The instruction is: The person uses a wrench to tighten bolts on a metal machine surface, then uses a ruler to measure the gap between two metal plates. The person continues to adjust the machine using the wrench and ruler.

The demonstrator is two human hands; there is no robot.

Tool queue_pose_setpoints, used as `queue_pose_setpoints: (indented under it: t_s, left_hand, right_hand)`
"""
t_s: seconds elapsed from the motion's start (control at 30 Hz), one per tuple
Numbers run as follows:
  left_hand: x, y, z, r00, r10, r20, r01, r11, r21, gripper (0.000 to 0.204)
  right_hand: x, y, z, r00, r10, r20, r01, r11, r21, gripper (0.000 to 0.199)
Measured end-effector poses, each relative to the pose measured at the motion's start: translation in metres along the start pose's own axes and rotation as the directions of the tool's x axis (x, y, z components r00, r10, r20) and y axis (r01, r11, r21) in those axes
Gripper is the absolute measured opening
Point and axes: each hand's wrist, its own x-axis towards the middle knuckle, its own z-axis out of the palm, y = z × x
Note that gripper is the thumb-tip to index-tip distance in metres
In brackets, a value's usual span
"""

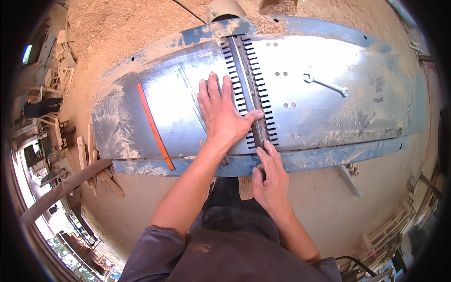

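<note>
My left hand lies spread on the bare metal table of a jointer, its thumb resting across the cutter head. This long dark cylinder, with a bright strip along it, sits in the gap between two comb-toothed table edges. My right hand is at the near end of the cutter head, fingertips touching it and thumb apart below them. A thin metal strip lies partly under my left hand. Further left is a long orange-red strip. An open-ended wrench rests on the right-hand table.
The machine's blue frame runs along the near edge. Wood shavings cover the floor beyond it. Wooden pieces and a round pole are at the left. A metal bar juts out below the near right edge.
</note>
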Motion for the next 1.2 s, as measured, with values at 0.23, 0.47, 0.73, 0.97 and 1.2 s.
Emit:
queue_pose_setpoints:
  t_s: [0.23,0.47,0.73,0.97,1.2]
  left_hand:
    - [0.000,0.001,-0.004,0.998,-0.050,0.037,0.051,0.999,-0.013,0.123]
    - [0.001,0.009,-0.009,0.985,-0.148,0.091,0.152,0.988,-0.034,0.125]
    - [0.003,0.013,-0.009,0.973,-0.185,0.136,0.195,0.979,-0.066,0.115]
    - [0.012,0.018,0.002,0.975,-0.221,0.037,0.219,0.975,0.037,0.133]
    - [0.013,0.019,0.005,0.979,-0.201,0.029,0.199,0.978,0.054,0.125]
  right_hand:
    - [-0.001,-0.004,0.007,0.997,-0.012,0.071,0.015,0.999,-0.042,0.049]
    - [0.004,0.000,0.006,0.995,-0.099,-0.002,0.099,0.991,-0.089,0.053]
    - [0.009,-0.005,0.003,0.981,-0.042,0.188,0.119,0.901,-0.418,0.066]
    - [0.007,-0.001,0.005,0.972,-0.114,0.204,0.196,0.874,-0.445,0.078]
    - [0.014,0.015,-0.003,0.981,-0.190,0.045,0.195,0.945,-0.261,0.072]
